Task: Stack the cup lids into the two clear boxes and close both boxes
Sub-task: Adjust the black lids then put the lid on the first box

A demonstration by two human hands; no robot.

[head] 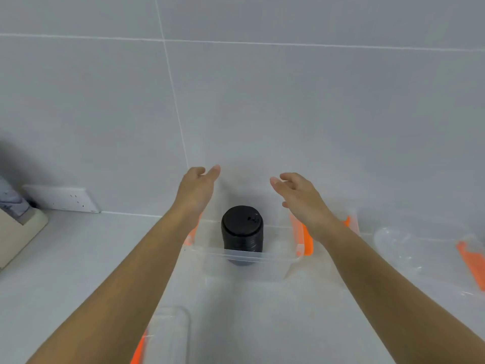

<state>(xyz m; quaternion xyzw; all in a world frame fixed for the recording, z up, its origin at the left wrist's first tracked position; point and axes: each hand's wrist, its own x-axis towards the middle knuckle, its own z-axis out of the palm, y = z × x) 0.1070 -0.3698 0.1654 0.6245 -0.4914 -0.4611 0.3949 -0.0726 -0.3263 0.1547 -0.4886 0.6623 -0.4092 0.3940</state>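
A tall stack of black cup lids (242,233) stands upright inside a clear box (244,261) with orange clips, which rests on the white counter against the tiled wall. My left hand (197,186) hovers above the box's far left side, fingers apart and holding nothing. My right hand (299,193) hovers above the far right side, also spread and empty. Neither hand touches the lids. A clear lid with an orange clip (430,248) lies to the right of the box. Part of another clear piece with an orange clip (168,334) shows at the bottom edge.
A white wall socket (63,199) sits low on the wall at the left. A beige appliance (18,232) with a grey item on it stands at the far left edge. The tiled wall rises directly behind the box.
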